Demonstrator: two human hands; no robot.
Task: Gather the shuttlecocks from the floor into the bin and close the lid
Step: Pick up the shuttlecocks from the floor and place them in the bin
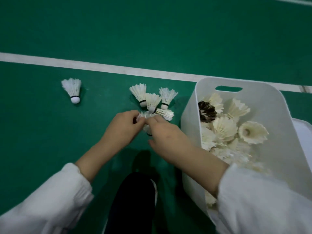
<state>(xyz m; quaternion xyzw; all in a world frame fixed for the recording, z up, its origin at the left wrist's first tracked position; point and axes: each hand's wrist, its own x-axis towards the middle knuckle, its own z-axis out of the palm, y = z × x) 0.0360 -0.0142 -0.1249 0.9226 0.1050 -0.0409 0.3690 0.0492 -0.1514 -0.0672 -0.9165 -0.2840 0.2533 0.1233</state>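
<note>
Both hands meet low over the green court floor (42,132), just in front of a dark trouser leg (135,203). The left hand (125,125) has its fingers (135,115) curled and pinches the feather skirt of a white feathered shuttlecock (146,116), which is mostly hidden between the two hands. The right hand (167,134) reaches in from the other side. Its fingertips touch the same feathers and its thumb is spread apart below, but I cannot tell whether those fingers actually grip the shuttlecock. Both forearms come out of loose white sleeves (50,200).

Just beyond the hands lies a cluster of four white feather shuttlecocks (152,101), touching one another. Three stand with their corks toward the camera and one lies on its side. A lone white shuttlecock (72,90) sits well apart to the left, cork toward the camera. A white painted line (84,65) crosses the floor behind them.

A tall white plastic bin (190,132) with a slot handle stands just beside the right hand, open at the top. Inside is a heap of cream-white shuttlecocks (224,129), lying at all angles. One dark brown-feathered shuttlecock (206,112) is among them near the bin's far left corner. The right sleeve covers the near end of the bin.
</note>
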